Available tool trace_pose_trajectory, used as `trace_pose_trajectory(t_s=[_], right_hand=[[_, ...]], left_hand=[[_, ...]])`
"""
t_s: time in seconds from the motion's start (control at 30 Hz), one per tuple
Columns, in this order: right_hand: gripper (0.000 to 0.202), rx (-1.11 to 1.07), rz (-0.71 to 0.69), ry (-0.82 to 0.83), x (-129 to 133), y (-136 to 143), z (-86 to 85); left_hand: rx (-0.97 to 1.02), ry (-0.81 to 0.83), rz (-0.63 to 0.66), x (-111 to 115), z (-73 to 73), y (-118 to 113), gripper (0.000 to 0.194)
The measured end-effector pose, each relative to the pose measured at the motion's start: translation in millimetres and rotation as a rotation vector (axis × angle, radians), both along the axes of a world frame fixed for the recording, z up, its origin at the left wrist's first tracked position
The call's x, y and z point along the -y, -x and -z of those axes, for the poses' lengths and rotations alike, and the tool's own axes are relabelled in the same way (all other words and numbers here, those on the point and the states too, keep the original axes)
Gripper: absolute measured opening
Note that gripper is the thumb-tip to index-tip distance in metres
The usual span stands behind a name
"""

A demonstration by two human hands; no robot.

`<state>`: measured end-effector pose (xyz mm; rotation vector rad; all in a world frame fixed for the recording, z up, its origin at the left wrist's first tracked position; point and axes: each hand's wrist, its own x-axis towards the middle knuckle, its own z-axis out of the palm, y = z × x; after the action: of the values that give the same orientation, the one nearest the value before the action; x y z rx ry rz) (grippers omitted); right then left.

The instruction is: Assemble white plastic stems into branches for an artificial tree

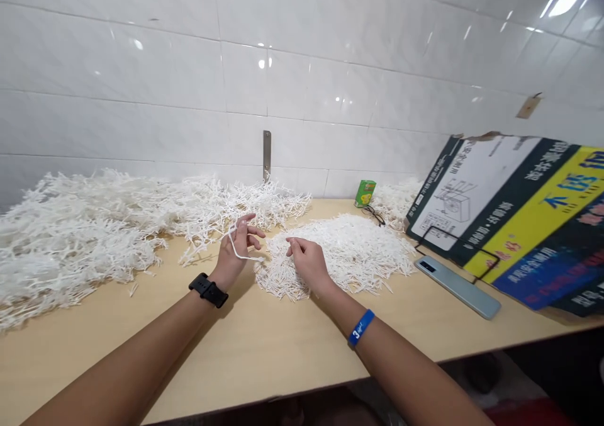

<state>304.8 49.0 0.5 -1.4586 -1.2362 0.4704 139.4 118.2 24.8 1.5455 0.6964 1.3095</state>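
My left hand (237, 250), a black watch on its wrist, holds a thin white branched plastic piece (243, 257) that curves over the thumb side and points right. Its other fingers are loosely bent. My right hand (307, 263) is closed, thumb against the index finger, above the near left part of a low heap of short white plastic sticks (358, 250). Whatever may be inside its fingers is hidden. Behind and left of my left hand spreads a large tangled pile of white branched plastic pieces (108, 224).
A green small box (365, 193) and a dark cable stand behind the stick heap. To the right are a phone (457, 286), a black wire frame (457, 234) and a big printed carton (509, 218). A tiled wall (165, 67) closes the table's back.
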Motion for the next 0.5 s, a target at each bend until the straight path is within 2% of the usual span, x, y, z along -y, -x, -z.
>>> trace_pose_trajectory(t_s=[0.17,0.3,0.4,0.5], right_hand=[[0.044,-0.087,0.108,0.017,-1.1,-3.2,0.0],[0.048,-0.123,0.189,-0.02,-0.5,-5.6,-2.9],[0.049,-0.121,0.114,-0.06,1.3,-3.4,-3.6],[0.043,-0.063,0.001,-0.108,4.7,1.6,-4.0]], left_hand=[[0.075,0.018,0.031,0.2,-0.4,-1.6,0.044],[0.212,0.269,0.266,0.4,-3.5,-2.9,0.04],[0.275,0.446,0.453,1.5,-6.2,-2.2,0.038],[0.284,0.471,0.551,3.0,-5.0,-2.7,0.042]])
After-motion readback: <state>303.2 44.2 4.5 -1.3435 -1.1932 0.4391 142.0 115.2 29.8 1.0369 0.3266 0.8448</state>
